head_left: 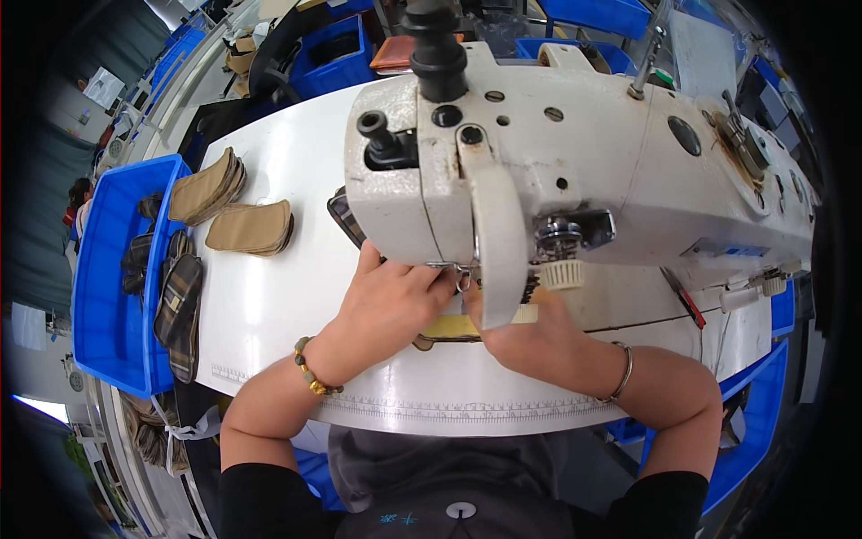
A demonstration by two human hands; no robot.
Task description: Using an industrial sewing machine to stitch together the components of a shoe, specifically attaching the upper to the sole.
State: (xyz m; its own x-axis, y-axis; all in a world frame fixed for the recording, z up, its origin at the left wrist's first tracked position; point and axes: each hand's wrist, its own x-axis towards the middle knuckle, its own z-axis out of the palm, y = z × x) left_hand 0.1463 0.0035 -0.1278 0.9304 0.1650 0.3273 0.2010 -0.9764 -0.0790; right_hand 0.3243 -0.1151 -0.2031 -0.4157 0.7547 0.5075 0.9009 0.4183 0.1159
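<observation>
A white sewing machine reaches over the white table, its needle area largely hidden by its head and my fingers. My left hand lies just left of the presser foot with fingers bent, closed on a dark plaid fabric piece that shows beyond the fingertips. To the right of the needle is my right hand, its fingers hidden behind the machine's pale lever. A yellow strip shows between the hands, and a small tan fabric edge pokes out below it.
Two stacks of tan fabric pieces, one nearer and one farther, lie on the table's left. Beside them stands a blue bin with plaid pieces at its rim. A red-handled tool lies right. A printed ruler follows the front edge.
</observation>
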